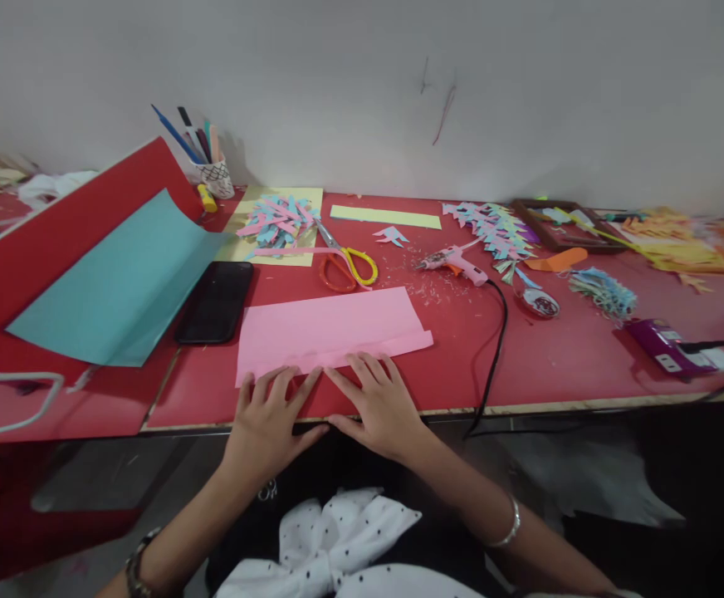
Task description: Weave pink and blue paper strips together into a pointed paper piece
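Note:
A sheet of pink paper (330,324) lies on the red table in front of me, with a narrow strip folded over along its near edge. On the left part of that edge rest the fingertips of my left hand (268,419), its fingers spread. My right hand (380,407) presses the fold farther right, fingers stretched out and lying flat. The two hands nearly meet at the middle. Just beyond the paper are scissors (340,257) with orange and yellow handles. Left of the sheet is a black phone (216,303).
A pink glue gun (455,262) trails a black cord over the table edge. Paper strips (281,220) are heaped at the back, and a fringed paper piece (490,228) lies right of them. Blue paper (119,291) leans at left by a pen cup (217,176). A purple power box (667,349) sits right.

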The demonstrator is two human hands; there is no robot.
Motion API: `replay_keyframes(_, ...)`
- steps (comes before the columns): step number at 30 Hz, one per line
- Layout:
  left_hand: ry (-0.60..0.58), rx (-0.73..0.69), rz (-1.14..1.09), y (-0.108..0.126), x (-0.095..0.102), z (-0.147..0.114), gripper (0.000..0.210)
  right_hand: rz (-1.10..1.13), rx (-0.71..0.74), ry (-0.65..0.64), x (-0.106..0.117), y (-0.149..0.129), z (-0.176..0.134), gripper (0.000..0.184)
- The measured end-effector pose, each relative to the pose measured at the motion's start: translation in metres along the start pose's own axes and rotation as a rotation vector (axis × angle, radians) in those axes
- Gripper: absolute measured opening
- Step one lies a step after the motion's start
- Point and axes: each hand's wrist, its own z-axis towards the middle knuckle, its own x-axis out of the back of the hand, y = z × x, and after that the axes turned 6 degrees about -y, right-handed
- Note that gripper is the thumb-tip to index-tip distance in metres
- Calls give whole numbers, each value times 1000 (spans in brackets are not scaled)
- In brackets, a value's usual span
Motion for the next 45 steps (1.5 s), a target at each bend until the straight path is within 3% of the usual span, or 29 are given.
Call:
replay_keyframes(15,0,-24,-92,-5,5,1,49,28,-156,29,9,19,-10,45)
replay_keyframes(21,-4,-12,-312,-10,10,30,32,47,-226,116,10,27,3,35)
replay_keyframes(28,-175,-25,-432,-1,1,63,18,114,-220,104,15,26,13,22)
replay_keyframes(32,-168,-60,-433,-2,1,63,15,51,-219,81,16,31,15,12)
replay_keyframes(45,-206,-70,-333,-7,-1,58,21,-53,-170,42,13,40,19,14)
